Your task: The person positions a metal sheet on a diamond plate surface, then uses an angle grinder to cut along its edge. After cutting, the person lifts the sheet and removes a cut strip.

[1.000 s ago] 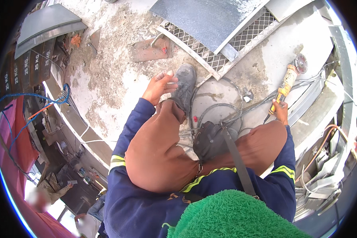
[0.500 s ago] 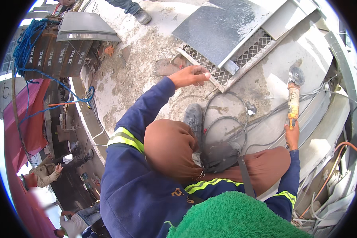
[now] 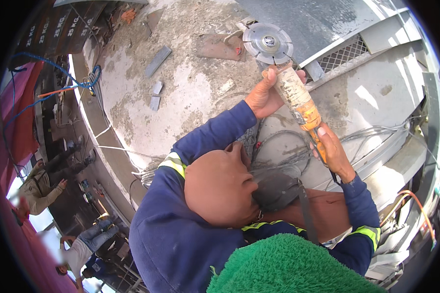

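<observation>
Orange-bodied grinder (image 3: 298,105) held up over the concrete slab (image 3: 181,97), above bent knees (image 3: 220,190), disc (image 3: 268,43) uppermost and near the mesh panel (image 3: 344,52). Left hand (image 3: 264,95) wrapped round the dusty front of the body just below the disc; fingers closed on it, tips hidden behind the casing. Right hand (image 3: 333,151) clamped on the rear grip, thumb lying along the orange part, other fingers out of sight on the far side. Guard, if fitted, not made out. Cable (image 3: 335,177) seen leaving below the right hand, then lost among grey leads (image 3: 278,151) on the slab. Dark shoe (image 3: 274,188) partly covered by knee and strap (image 3: 307,207). Green fabric (image 3: 288,266) at lower edge cut off by the frame. Loose grey offcuts (image 3: 156,73) lying well left of the grinder. Blue rope (image 3: 58,88) along the slab edge. Other persons (image 3: 49,180) far below at left, small and blurred; their hands not discernible
</observation>
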A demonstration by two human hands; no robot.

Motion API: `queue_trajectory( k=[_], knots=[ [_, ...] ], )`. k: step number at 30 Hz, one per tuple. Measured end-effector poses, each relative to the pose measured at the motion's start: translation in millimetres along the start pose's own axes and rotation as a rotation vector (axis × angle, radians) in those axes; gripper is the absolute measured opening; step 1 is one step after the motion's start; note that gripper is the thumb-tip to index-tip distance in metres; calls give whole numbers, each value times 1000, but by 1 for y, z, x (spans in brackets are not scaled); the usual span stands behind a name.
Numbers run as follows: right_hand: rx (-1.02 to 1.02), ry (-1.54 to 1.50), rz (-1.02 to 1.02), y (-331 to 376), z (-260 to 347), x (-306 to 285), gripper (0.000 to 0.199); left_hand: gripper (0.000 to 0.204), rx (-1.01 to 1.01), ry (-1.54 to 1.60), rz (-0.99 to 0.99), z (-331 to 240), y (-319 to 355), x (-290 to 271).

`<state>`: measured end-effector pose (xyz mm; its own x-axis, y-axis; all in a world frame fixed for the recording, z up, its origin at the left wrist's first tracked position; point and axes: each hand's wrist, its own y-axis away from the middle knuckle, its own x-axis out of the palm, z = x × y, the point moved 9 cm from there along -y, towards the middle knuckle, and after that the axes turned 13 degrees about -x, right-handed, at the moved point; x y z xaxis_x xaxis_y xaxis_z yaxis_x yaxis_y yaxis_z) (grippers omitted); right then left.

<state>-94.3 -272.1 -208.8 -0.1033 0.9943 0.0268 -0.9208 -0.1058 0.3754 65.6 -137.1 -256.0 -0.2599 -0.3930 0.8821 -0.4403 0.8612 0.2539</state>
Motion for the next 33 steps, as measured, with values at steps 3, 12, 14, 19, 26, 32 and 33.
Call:
queue_trajectory(
  k=[3, 12, 14, 19, 26, 32, 33],
  knots=[
    [80, -166, 174, -42, -13, 62, 63, 92, 139, 160, -142, -15, 41, -39],
    [224, -509, 178, -80, -38, 149, 76, 50, 298, 358, -395, -33, 118, -127],
    [206, -482, 158, -90, -39, 152, 75, 51, 321, 318, -468, -43, 124, -133],
    [206, -420, 101, -110, -39, 151, 71, 52, 334, 310, -501, -60, 121, -137],
    [137, -480, 143, -91, -35, 143, 66, 55, 335, 225, -333, -70, 115, -124],
    [111, -857, 138, -86, -35, 149, 55, 58, 229, 202, -68, -77, 85, -82],
    [123, -902, 141, -84, -36, 151, 53, 58, 210, 218, -46, -74, 79, -79]
  ],
)
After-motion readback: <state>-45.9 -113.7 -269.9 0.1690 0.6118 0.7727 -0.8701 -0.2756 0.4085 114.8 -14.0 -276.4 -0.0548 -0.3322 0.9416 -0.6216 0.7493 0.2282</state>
